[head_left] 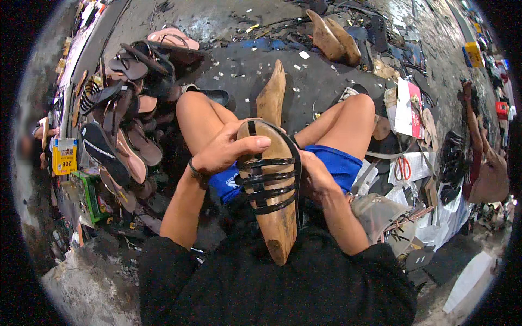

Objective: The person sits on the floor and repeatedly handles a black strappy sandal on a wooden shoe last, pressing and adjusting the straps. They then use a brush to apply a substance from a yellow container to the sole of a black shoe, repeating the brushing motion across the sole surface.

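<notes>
A black strappy sandal (pixel 273 176) sits on a brown wooden shoe last (pixel 276 231), toe end away from me and heel end toward my body. Several glossy straps cross the top of the last. My left hand (pixel 231 146) is closed on the toe end, its thumb lying over the front. On the other side, my right hand (pixel 316 173) grips the edge of the black sole; most of its fingers are hidden behind it. Beyond the toe, a second wooden last (pixel 273 96) lies between my legs.
Many sandals (pixel 117 117) are heaped at the left, beside a green box (pixel 89 195). A pair of wooden lasts (pixel 333 41) lies far ahead. To the right are red-handled scissors (pixel 403 169), papers and clear plastic bags (pixel 378 214). Another person's leg (pixel 478 130) shows at far right.
</notes>
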`<state>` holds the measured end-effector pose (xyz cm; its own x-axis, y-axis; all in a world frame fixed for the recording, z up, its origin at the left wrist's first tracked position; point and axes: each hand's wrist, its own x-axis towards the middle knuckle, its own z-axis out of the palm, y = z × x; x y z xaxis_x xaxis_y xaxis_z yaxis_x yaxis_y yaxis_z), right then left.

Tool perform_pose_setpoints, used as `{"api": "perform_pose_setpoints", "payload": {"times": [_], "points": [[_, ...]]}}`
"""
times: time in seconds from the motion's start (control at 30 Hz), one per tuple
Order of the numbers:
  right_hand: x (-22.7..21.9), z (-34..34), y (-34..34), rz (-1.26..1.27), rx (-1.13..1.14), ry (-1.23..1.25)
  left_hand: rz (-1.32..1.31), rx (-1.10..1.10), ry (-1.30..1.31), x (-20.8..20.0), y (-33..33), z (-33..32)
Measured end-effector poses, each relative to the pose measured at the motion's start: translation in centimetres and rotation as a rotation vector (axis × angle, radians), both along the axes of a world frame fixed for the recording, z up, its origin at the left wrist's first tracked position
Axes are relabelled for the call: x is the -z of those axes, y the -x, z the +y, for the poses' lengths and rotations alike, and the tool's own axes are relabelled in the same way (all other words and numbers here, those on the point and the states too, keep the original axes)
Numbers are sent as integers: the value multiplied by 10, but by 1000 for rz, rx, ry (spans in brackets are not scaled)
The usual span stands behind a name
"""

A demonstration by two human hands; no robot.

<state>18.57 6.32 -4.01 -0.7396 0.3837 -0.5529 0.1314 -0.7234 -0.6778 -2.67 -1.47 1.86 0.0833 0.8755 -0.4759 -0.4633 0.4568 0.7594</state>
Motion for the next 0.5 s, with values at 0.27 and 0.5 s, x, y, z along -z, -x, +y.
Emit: {"api": "perform_pose_setpoints", "payload": {"times": [0.27, 0.5], "points": [[8, -10, 1, 81, 182, 245, 15, -20, -99, 5, 0, -1], [8, -20, -15, 218, 110, 280, 41, -25, -104, 10, 5, -3]]}}
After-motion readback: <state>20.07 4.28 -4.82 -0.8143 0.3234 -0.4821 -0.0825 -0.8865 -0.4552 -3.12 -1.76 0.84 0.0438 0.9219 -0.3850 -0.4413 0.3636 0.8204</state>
